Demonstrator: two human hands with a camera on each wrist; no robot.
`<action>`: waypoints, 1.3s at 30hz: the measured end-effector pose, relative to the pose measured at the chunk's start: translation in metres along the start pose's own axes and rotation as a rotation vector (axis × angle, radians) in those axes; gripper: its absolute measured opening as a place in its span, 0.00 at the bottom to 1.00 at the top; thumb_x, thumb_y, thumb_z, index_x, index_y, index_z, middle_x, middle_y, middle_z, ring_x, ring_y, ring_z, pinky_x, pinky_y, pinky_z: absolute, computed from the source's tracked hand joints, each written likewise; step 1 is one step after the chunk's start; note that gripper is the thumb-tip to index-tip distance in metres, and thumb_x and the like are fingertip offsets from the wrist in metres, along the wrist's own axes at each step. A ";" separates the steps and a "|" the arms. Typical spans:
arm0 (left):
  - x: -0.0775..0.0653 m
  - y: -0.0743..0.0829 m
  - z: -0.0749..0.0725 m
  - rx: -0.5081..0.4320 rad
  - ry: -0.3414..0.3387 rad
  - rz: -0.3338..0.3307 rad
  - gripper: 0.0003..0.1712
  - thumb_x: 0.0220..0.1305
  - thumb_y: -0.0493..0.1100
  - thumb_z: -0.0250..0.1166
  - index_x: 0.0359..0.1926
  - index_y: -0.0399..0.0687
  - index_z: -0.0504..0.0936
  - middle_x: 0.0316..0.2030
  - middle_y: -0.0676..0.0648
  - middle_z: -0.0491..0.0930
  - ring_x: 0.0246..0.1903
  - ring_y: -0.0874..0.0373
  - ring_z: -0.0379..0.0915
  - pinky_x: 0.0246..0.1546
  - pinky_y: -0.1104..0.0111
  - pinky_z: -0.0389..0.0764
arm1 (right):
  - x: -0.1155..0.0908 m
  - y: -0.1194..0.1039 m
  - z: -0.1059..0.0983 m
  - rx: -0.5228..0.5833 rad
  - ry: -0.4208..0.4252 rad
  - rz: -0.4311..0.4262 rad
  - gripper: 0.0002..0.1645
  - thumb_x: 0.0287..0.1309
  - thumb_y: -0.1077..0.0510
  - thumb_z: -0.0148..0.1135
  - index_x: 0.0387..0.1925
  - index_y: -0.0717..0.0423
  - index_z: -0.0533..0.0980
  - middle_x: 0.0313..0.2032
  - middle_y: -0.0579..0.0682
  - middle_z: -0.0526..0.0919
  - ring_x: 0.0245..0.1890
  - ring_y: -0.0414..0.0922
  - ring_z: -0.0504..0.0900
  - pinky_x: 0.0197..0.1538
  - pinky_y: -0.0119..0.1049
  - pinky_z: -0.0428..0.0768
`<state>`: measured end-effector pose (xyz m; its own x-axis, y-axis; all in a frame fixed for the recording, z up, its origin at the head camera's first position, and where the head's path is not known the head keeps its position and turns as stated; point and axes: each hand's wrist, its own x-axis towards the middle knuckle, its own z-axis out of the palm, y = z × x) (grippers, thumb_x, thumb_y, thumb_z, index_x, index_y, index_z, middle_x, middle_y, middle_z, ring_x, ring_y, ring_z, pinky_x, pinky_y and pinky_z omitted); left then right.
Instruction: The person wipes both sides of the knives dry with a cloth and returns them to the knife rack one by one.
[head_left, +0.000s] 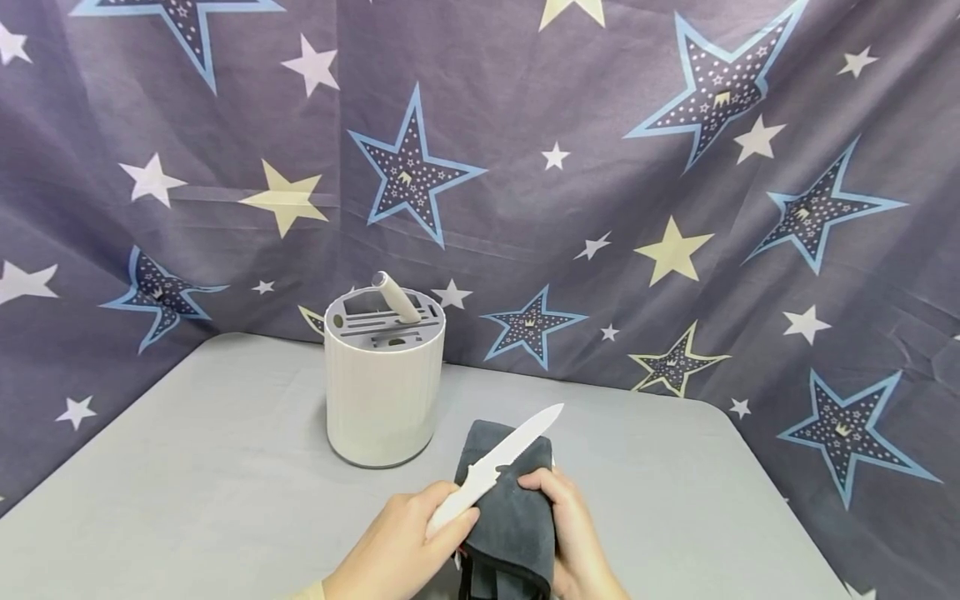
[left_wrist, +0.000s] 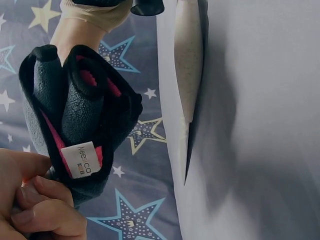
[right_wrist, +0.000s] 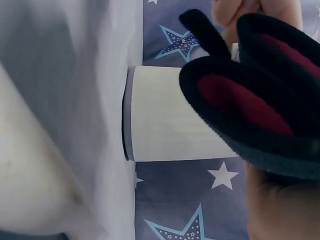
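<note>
Dark grey cloth [head_left: 513,517] fills the space between two hands in my head view. The left grip [head_left: 405,533] slants up from the near side, thumb and finger closed on the handle of a knife [head_left: 492,463]. The right grip [head_left: 573,529] lies along the cloth's right side, thumb bent onto its front, pinching it. I see the knife in front of the cloth, over the middle of the desk [head_left: 660,500], well short of the far edge. Its long axis is slanted, tip up and toward the far right corner. It is white throughout, with a slim, pointed blade. Nearer the far edge, to its left, stands a white knife holder [head_left: 384,400], a pale handle [head_left: 397,298] leaning from its top.

From the left wrist I get curled fingers [left_wrist: 50,215] against the cloth, whose black-edged folds show pink lining and a white label [left_wrist: 81,159].

From the right wrist I see the cloth's lining close up, the right grip blurred below, and the holder's wall behind.
</note>
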<state>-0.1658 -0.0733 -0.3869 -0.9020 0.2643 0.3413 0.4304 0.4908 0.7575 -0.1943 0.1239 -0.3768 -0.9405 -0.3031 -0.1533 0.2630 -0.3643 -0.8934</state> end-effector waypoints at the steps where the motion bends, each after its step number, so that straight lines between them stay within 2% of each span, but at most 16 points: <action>1: 0.000 0.000 0.000 0.004 0.006 0.001 0.07 0.69 0.52 0.62 0.36 0.57 0.79 0.18 0.64 0.72 0.17 0.74 0.64 0.18 0.76 0.68 | 0.000 -0.001 -0.001 0.002 -0.001 0.007 0.16 0.66 0.59 0.45 0.54 0.54 0.65 0.45 0.46 0.76 0.42 0.41 0.80 0.47 0.34 0.81; 8: -0.002 -0.003 0.008 -0.017 0.036 0.059 0.05 0.67 0.50 0.64 0.36 0.56 0.80 0.18 0.64 0.65 0.17 0.74 0.60 0.19 0.77 0.66 | 0.001 -0.008 -0.011 0.005 0.035 0.029 0.13 0.66 0.58 0.47 0.51 0.54 0.68 0.46 0.46 0.77 0.45 0.42 0.80 0.52 0.35 0.80; 12: -0.003 -0.005 0.011 -0.019 0.036 0.084 0.06 0.67 0.50 0.64 0.34 0.57 0.78 0.17 0.65 0.62 0.17 0.75 0.58 0.17 0.78 0.64 | 0.003 -0.012 -0.016 0.037 0.041 0.051 0.15 0.66 0.57 0.45 0.52 0.56 0.65 0.44 0.44 0.79 0.42 0.40 0.82 0.49 0.34 0.81; 19: -0.004 -0.004 0.009 -0.016 0.010 0.082 0.06 0.68 0.50 0.63 0.35 0.56 0.77 0.17 0.65 0.63 0.16 0.76 0.56 0.16 0.78 0.64 | 0.004 -0.021 -0.023 0.077 0.079 0.050 0.12 0.67 0.57 0.40 0.49 0.53 0.64 0.37 0.42 0.80 0.34 0.37 0.83 0.43 0.30 0.82; 25: -0.005 -0.003 0.008 0.015 0.017 0.071 0.06 0.68 0.51 0.63 0.36 0.58 0.78 0.16 0.66 0.61 0.15 0.76 0.54 0.17 0.78 0.62 | 0.005 -0.028 -0.026 0.094 0.169 0.007 0.12 0.66 0.57 0.41 0.48 0.54 0.65 0.36 0.42 0.79 0.33 0.37 0.82 0.41 0.28 0.82; 27: -0.006 -0.002 0.009 0.006 0.018 0.043 0.07 0.67 0.52 0.63 0.39 0.57 0.77 0.16 0.65 0.61 0.15 0.75 0.55 0.17 0.78 0.63 | 0.005 -0.029 -0.027 0.091 0.192 -0.010 0.14 0.66 0.57 0.42 0.52 0.54 0.63 0.38 0.42 0.79 0.34 0.37 0.82 0.41 0.29 0.82; 32: -0.008 -0.001 0.010 -0.063 0.011 -0.074 0.17 0.66 0.54 0.65 0.47 0.55 0.68 0.14 0.63 0.62 0.14 0.73 0.55 0.18 0.78 0.63 | 0.004 -0.031 -0.028 0.098 0.204 -0.036 0.22 0.68 0.55 0.42 0.61 0.55 0.58 0.46 0.44 0.76 0.39 0.38 0.81 0.45 0.30 0.81; 39: -0.009 0.003 0.012 -0.173 0.013 -0.178 0.17 0.68 0.54 0.63 0.46 0.52 0.67 0.19 0.59 0.68 0.16 0.71 0.58 0.20 0.76 0.64 | 0.002 -0.034 -0.028 0.127 0.208 -0.038 0.27 0.70 0.54 0.41 0.67 0.53 0.52 0.51 0.45 0.72 0.43 0.38 0.81 0.48 0.30 0.81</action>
<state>-0.1560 -0.0647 -0.3942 -0.9641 0.1747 0.1999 0.2532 0.3786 0.8903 -0.2108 0.1600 -0.3587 -0.9708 -0.1039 -0.2164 0.2395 -0.4836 -0.8419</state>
